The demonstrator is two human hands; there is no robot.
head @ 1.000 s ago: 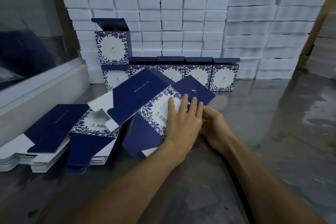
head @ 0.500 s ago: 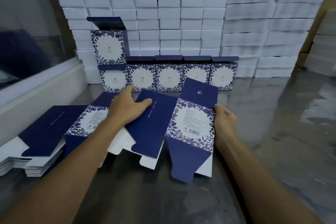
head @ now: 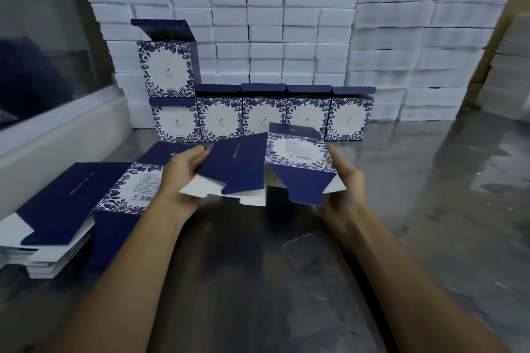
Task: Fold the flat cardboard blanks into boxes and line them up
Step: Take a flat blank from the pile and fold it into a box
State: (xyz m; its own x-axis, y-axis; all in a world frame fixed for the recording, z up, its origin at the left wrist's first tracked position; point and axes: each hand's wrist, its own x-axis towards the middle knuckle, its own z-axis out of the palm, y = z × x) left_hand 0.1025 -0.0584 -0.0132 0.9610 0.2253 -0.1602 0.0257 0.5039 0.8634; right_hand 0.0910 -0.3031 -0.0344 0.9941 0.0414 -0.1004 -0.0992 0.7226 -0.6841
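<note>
Now we are holding one cardboard blank (head: 258, 169) above the desk (head: 286, 281), our left hand (head: 183, 172) pinching its navy panel, our right hand (head: 344, 183) gripping its printed edge; its fold line is running away from us, between both hands.

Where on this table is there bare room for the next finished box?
Bare table lies right of the box row, in front of the white stacks, and near the person. The left is crowded: the blank stack fills it, and both hands hold a blank mid-table.
</note>
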